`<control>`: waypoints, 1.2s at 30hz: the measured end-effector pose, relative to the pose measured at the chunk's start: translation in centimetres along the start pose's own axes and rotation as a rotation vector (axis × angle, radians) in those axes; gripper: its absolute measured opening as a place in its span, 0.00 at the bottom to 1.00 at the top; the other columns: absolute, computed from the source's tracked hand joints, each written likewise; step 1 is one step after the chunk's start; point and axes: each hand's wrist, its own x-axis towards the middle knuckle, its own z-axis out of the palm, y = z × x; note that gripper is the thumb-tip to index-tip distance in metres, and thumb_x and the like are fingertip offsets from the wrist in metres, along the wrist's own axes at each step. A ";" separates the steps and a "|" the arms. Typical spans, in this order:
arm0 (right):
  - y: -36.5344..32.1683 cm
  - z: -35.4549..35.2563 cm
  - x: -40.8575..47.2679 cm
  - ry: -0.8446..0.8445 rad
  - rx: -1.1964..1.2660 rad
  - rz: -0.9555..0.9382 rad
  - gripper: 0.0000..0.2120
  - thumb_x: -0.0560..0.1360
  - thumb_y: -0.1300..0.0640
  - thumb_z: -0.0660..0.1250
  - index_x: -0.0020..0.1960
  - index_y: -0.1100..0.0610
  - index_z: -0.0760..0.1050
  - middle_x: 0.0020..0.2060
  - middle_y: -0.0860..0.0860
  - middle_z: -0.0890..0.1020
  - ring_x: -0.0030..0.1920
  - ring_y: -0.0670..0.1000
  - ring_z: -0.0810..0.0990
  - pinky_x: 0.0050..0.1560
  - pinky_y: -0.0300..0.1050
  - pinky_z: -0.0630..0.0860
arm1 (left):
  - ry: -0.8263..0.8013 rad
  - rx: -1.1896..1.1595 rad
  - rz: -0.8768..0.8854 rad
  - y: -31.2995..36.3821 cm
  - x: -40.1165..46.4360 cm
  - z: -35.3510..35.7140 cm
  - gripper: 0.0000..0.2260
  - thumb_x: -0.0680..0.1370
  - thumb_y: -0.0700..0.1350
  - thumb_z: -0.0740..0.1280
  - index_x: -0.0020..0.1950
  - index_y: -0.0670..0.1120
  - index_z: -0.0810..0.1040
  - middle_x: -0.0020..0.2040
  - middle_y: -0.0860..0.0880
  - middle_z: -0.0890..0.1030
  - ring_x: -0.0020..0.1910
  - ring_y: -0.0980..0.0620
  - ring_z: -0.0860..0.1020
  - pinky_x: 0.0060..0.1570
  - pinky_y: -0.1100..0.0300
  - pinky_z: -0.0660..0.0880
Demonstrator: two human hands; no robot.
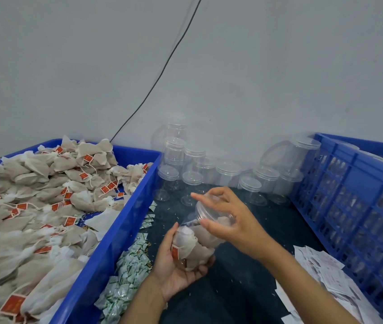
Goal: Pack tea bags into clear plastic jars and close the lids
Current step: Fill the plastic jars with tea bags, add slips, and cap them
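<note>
A clear plastic jar stuffed with beige tea bags lies tilted in my left hand, which cups and grips its lower body from below. My right hand curls over the jar's mouth and holds the clear lid on top of it. A large heap of loose tea bags with red tags fills the blue tray on the left.
Several empty clear jars with lids stand at the back by the wall. A blue slatted crate holding filled jars is on the right. Small green-and-white sachets lie beside the tray. White paper slips lie at front right.
</note>
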 end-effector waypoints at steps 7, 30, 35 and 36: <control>-1.2 -2.3 0.1 -0.242 -0.059 -0.139 0.24 0.72 0.52 0.71 0.66 0.36 0.72 0.63 0.40 0.68 0.69 0.47 0.65 0.69 0.42 0.64 | -0.130 -0.059 -0.283 0.2 -0.6 0.3 0.34 0.68 0.62 0.67 0.59 0.34 0.78 0.50 0.33 0.75 0.40 0.40 0.77 0.32 0.57 0.75; 0.0 -2.1 -0.9 -0.235 -0.215 -0.061 0.30 0.72 0.40 0.54 0.73 0.30 0.53 0.65 0.41 0.61 0.64 0.42 0.66 0.59 0.37 0.67 | -0.075 -0.132 -0.114 -0.8 -0.4 1.1 0.29 0.72 0.62 0.62 0.55 0.37 0.80 0.47 0.35 0.76 0.36 0.41 0.75 0.27 0.60 0.71; 0.8 -0.1 -1.3 0.040 -0.277 0.089 0.24 0.75 0.36 0.51 0.71 0.32 0.53 0.61 0.42 0.66 0.54 0.43 0.72 0.49 0.34 0.67 | 0.026 0.034 0.244 -1.4 -0.2 1.6 0.26 0.74 0.61 0.64 0.58 0.40 0.81 0.51 0.36 0.81 0.43 0.42 0.82 0.37 0.54 0.79; 1.0 0.4 -1.5 0.114 -0.273 0.177 0.22 0.77 0.36 0.50 0.70 0.33 0.54 0.61 0.45 0.68 0.55 0.46 0.73 0.49 0.37 0.67 | 0.047 0.081 0.328 -1.4 -0.2 1.8 0.26 0.75 0.60 0.66 0.62 0.41 0.79 0.54 0.37 0.82 0.47 0.42 0.83 0.41 0.54 0.80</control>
